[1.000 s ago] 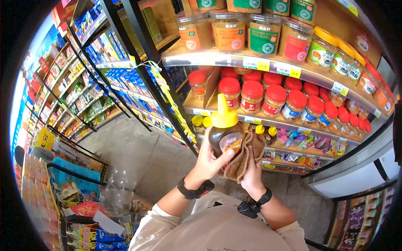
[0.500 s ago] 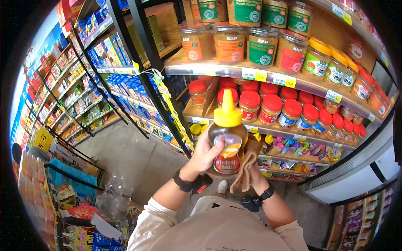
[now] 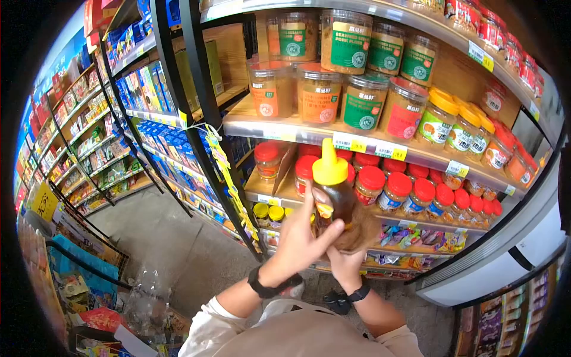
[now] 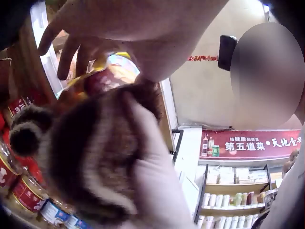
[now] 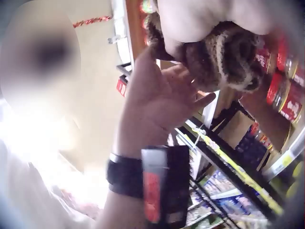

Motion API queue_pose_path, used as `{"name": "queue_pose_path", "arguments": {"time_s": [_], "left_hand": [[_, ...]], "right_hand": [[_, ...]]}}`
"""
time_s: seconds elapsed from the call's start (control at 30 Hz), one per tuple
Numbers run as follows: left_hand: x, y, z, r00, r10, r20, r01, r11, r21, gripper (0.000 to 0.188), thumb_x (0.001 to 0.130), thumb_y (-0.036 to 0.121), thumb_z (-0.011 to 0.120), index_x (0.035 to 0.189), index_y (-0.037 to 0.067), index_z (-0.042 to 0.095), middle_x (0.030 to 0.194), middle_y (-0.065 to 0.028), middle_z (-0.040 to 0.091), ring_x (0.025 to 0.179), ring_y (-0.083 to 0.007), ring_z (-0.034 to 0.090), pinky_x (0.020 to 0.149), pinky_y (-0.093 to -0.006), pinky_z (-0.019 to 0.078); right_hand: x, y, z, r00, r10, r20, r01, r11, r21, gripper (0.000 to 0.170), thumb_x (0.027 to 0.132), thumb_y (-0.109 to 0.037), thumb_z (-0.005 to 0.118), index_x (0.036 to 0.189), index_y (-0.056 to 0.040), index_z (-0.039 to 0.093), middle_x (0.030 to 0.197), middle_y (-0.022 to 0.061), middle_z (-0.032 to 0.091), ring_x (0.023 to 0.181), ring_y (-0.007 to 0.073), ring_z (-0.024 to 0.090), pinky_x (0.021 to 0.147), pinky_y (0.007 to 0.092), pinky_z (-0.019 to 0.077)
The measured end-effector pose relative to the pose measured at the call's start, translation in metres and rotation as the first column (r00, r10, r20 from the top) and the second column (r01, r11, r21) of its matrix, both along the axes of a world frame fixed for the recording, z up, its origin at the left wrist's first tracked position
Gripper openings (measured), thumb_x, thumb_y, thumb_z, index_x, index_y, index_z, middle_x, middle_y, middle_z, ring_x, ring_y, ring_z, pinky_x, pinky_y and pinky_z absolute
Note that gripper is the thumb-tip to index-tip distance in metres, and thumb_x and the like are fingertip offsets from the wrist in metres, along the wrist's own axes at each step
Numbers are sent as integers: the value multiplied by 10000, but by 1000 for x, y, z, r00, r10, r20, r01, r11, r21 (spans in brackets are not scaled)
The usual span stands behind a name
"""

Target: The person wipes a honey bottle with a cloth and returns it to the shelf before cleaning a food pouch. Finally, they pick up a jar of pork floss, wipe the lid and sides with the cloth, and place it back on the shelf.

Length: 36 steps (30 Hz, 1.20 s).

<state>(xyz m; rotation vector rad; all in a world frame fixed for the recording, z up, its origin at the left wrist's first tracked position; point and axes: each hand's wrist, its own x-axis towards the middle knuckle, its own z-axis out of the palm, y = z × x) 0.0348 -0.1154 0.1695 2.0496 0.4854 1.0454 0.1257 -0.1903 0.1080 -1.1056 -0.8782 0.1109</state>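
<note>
My left hand (image 3: 303, 238) grips a dark brown squeeze bottle (image 3: 340, 197) around its side, thumb across the lower front. A yellow cap with a pointed nozzle tops the bottle, which stands nearly upright in front of the shelves. Held in my right hand (image 3: 346, 266), a fluffy brown cloth (image 3: 361, 231) lies against the bottle's right side and looks blurred. The left wrist view shows part of the bottle's label (image 4: 108, 78) between my left hand and the folded cloth (image 4: 102, 143). In the right wrist view the cloth (image 5: 224, 57) hides most of the bottle.
Behind my hands, a shelf (image 3: 285, 129) carries large tubs with green and orange labels. Red-lidded jars (image 3: 395, 189) fill the shelf below. A black rack post (image 3: 205, 119) rises at the left. A white cabinet (image 3: 505, 268) stands at the right, and packaged goods (image 3: 101, 318) lie lower left.
The bottle has turned, so its label now faces left, and it has shifted slightly right. The cloth has moved up along the bottle's right side. The head view has tilted upward.
</note>
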Motion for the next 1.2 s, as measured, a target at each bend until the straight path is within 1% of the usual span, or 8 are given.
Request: {"name": "queue_pose_path", "arguments": {"time_s": [0.17,0.23,0.43,0.63,0.9,1.0,1.13,1.2], "left_hand": [[10,6,-30,908,-148,393,330,830,-450,593,858,146,655,1325,-31,335,1219,-89,517,1119,-156,485,984,-347,373],[5,19,-36,887,-205,413,350,883,-314,492,885,160,624,1283,-4,387,1209,-63,517,1104,-140,481,974,-322,371],[-8,31,-34,710,-354,609,689,525,-500,933,761,761,375,1331,24,346,1220,-153,526,1084,-261,561,925,-416,471],[-22,33,-22,618,-456,641,783,280,-555,1087,672,859,250,1379,34,294,1259,-207,494,1139,-326,531,959,-455,451],[-21,21,-19,795,-357,490,606,459,-649,1090,686,873,143,1368,42,325,1252,-237,498,1129,-352,532,945,-491,453],[-25,19,-13,834,-393,388,548,501,-670,1071,714,851,128,1377,31,316,1290,-215,479,1158,-323,518,978,-468,432],[-22,26,-37,777,-391,494,630,469,-619,965,799,762,181,1380,0,298,1351,-156,436,1215,-240,469,1029,-381,381],[-21,24,-36,804,-373,463,594,532,-603,963,803,760,171,1380,0,302,1357,-153,433,1222,-237,462,1034,-382,374]], "right_hand": [[3,-9,-29,789,7,615,117,980,-161,646,741,-110,695,1308,28,420,1297,235,464,1222,370,441,1034,455,320],[11,-15,-32,796,101,596,1,986,-169,627,743,-108,698,1295,26,432,1316,231,448,1227,366,434,1031,442,325],[11,-21,-47,979,151,-136,-158,986,-44,455,868,-19,555,1279,19,365,1257,125,478,1158,226,477,1006,358,350],[17,-34,-58,976,139,-170,-140,990,7,500,937,-138,484,1372,-6,274,1366,116,400,1220,230,425,1034,369,328],[26,-47,-34,882,346,-321,-287,933,216,468,970,-305,348,1334,-11,359,1321,126,453,1211,237,455,1010,395,374],[41,-47,-14,896,361,259,-298,920,-254,448,880,-228,477,1262,6,463,1253,159,517,1204,287,452,1022,409,327],[3,-32,44,886,295,359,-220,947,-235,400,833,-221,563,1165,2,555,1308,201,469,1237,355,414,1029,455,310],[-7,-24,52,756,118,644,86,957,-277,337,776,-214,640,1052,-23,617,1367,222,406,1271,423,350,1028,520,293]]}}
